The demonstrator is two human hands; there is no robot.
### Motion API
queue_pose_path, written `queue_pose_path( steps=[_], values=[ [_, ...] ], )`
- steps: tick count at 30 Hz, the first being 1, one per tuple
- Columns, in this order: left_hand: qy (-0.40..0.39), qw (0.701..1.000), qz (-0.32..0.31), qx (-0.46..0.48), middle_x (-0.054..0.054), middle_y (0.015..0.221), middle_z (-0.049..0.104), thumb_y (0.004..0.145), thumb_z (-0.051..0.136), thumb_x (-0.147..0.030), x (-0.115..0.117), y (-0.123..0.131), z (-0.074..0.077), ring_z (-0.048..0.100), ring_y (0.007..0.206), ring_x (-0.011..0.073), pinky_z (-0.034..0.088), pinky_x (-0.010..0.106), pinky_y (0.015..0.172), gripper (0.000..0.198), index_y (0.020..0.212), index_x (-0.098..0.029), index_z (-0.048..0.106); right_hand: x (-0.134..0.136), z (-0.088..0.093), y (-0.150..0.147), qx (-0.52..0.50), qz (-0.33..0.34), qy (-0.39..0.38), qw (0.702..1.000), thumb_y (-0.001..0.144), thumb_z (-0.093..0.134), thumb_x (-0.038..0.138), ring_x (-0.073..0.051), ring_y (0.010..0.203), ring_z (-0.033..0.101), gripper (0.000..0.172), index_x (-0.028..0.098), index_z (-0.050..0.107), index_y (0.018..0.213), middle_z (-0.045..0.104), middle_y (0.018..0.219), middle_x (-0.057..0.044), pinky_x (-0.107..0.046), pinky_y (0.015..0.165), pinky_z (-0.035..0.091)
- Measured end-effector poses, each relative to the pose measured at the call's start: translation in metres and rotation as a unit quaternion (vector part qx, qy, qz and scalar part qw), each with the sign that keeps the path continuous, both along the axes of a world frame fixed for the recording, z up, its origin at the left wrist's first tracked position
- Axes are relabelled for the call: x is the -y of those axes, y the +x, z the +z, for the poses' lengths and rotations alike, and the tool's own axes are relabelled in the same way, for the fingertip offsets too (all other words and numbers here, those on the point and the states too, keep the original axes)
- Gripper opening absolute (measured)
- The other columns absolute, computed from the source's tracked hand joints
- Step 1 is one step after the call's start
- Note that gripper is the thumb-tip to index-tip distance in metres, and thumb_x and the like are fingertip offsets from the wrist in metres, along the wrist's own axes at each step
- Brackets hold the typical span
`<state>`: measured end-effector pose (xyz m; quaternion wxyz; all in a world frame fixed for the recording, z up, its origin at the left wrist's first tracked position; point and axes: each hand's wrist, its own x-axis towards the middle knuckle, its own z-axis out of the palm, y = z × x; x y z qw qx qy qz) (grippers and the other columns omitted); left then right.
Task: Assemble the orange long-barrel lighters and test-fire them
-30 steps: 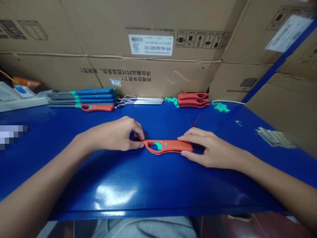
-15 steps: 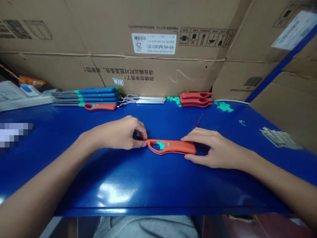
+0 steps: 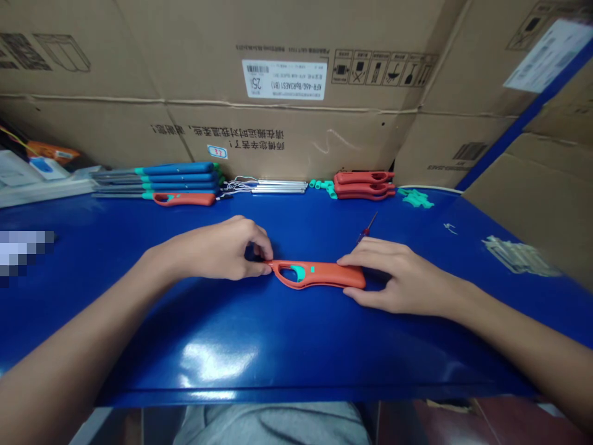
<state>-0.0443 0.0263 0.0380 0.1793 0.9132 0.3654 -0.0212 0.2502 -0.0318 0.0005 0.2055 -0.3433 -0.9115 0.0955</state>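
1. Nearest, grey clothing (image 3: 273,426) on the person's lap shows below the front edge of the blue counter (image 3: 296,352).
2. On the counter, in the middle, an orange lighter casing (image 3: 327,274) lies crosswise between the two hands, its looped end toward the left and its broad end toward the right. A green trigger (image 3: 299,272) sits inside the loop, with a small green square on the body.
3. The left hand (image 3: 234,250) pinches the narrow tip beside the loop between thumb and fingers.
4. The right hand (image 3: 393,272) grips the broad end, thumb on the near side and fingertips on the far side.
5. Just beyond the right hand's fingers lies a screwdriver (image 3: 368,227), its handle partly hidden and its shaft pointing away.
6. Well to the right is a pile of pale, flat pieces (image 3: 521,255), too blurred to identify; a few white scraps (image 3: 449,228) lie near it.
7. Along the back, from left to right: an orange lighter (image 3: 192,199) in front of stacked blue lighters (image 3: 180,176), silver rods (image 3: 280,187) with thin wires, green rings (image 3: 319,184), stacked red casings (image 3: 364,187) and green parts (image 3: 417,198).
8. Farthest, printed cardboard (image 3: 296,133) stands upright behind the row.
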Motion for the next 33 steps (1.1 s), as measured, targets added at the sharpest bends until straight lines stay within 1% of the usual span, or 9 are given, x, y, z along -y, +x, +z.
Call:
queue_pose_path(
  steps=[2, 7, 11, 17, 23, 28, 33],
  values=[
    [0.001, 1.0, -0.001, 0.002, 0.001, 0.089, 0.073, 0.081, 0.063, -0.03, 0.0004, 0.0003, 0.0003, 0.066, 0.078, 0.0158, 0.048, 0.024, 0.07, 0.016, 0.089, -0.022, 0.075, 0.0, -0.0003, -0.0002, -0.001, -0.002, -0.001, 1.0, 0.083, 0.067, 0.029, -0.02, 0.087, 0.063, 0.027, 0.017, 0.067, 0.108, 0.069, 0.095, -0.008, -0.035, 0.081, 0.054],
    [-0.002, 1.0, 0.004, 0.004, 0.001, 0.087, 0.074, 0.081, 0.064, -0.03, 0.001, 0.0013, 0.0005, 0.065, 0.077, 0.0159, 0.047, 0.024, 0.069, 0.015, 0.087, -0.022, 0.076, 0.0, 0.0002, -0.0003, 0.0, -0.005, -0.008, 1.0, 0.083, 0.067, 0.029, -0.021, 0.089, 0.063, 0.027, 0.017, 0.068, 0.108, 0.069, 0.097, -0.008, -0.035, 0.082, 0.053],
    [-0.006, 1.0, 0.008, 0.005, 0.001, 0.088, 0.074, 0.08, 0.064, -0.03, 0.0002, 0.0027, -0.0002, 0.066, 0.078, 0.0161, 0.047, 0.023, 0.069, 0.015, 0.087, -0.022, 0.076, -0.0002, 0.0009, -0.0012, 0.005, 0.005, -0.011, 1.0, 0.084, 0.067, 0.031, -0.02, 0.086, 0.062, 0.027, 0.016, 0.068, 0.107, 0.069, 0.094, -0.008, -0.035, 0.081, 0.052],
    [-0.008, 1.0, 0.009, 0.003, 0.0, 0.089, 0.073, 0.081, 0.065, -0.03, -0.0003, 0.0016, -0.0014, 0.066, 0.079, 0.0158, 0.047, 0.024, 0.071, 0.016, 0.089, -0.023, 0.075, 0.0011, 0.0013, -0.0048, 0.025, -0.001, 0.031, 0.999, 0.085, 0.062, 0.025, -0.021, 0.081, 0.061, 0.021, 0.016, 0.07, 0.102, 0.069, 0.088, -0.009, -0.035, 0.075, 0.052],
    [-0.006, 1.0, 0.012, -0.005, 0.0, 0.088, 0.073, 0.08, 0.066, -0.031, -0.0003, 0.0016, -0.003, 0.065, 0.079, 0.0156, 0.047, 0.023, 0.071, 0.015, 0.089, -0.023, 0.075, 0.0028, 0.0008, -0.0055, 0.049, -0.028, 0.048, 0.997, 0.084, 0.06, 0.023, -0.024, 0.086, 0.062, 0.019, 0.015, 0.071, 0.099, 0.069, 0.093, -0.011, -0.04, 0.079, 0.053],
    [-0.007, 1.0, 0.009, 0.002, 0.0, 0.086, 0.073, 0.08, 0.066, -0.031, -0.0008, 0.0005, -0.0038, 0.065, 0.077, 0.0152, 0.047, 0.022, 0.068, 0.015, 0.088, -0.023, 0.075, 0.0035, 0.0015, -0.0051, 0.024, -0.023, 0.029, 0.999, 0.086, 0.061, 0.028, -0.022, 0.087, 0.063, 0.021, 0.017, 0.071, 0.101, 0.07, 0.095, -0.01, -0.038, 0.081, 0.054],
    [-0.005, 1.0, 0.008, 0.003, 0.0, 0.085, 0.073, 0.08, 0.066, -0.031, -0.0008, 0.0014, -0.0027, 0.065, 0.077, 0.0151, 0.046, 0.022, 0.068, 0.015, 0.088, -0.023, 0.075, 0.0042, 0.0024, -0.0045, 0.012, -0.029, 0.005, 0.999, 0.09, 0.057, 0.026, -0.021, 0.089, 0.064, 0.02, 0.018, 0.071, 0.102, 0.07, 0.098, -0.009, -0.036, 0.084, 0.053]
  ],
)
